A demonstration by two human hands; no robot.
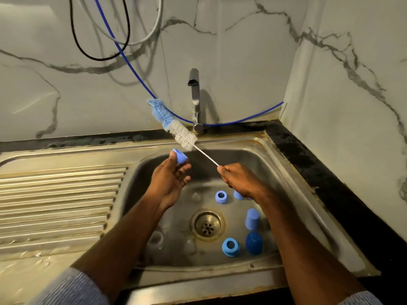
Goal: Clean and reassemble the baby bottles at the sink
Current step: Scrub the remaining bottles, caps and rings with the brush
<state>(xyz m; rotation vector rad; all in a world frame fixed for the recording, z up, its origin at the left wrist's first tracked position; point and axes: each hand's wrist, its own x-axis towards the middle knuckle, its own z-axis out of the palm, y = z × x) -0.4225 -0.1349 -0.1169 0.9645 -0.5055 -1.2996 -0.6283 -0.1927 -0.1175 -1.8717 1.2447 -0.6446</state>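
Over the steel sink (284,164) the left hand (169,181) pinches a light-blue bottle cap (179,156) in its fingertips while the right hand (239,178), fist wrapped tight, grips the bottle brush (174,125) by its wire handle, bristles raised beside the tap (195,100), and more blue bottle parts (252,219) sit around the drain (207,224).

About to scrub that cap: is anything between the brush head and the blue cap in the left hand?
Nothing visible. The brush in the right hand sits just above and behind the blue cap, which the left hand pinches; only open air separates them.
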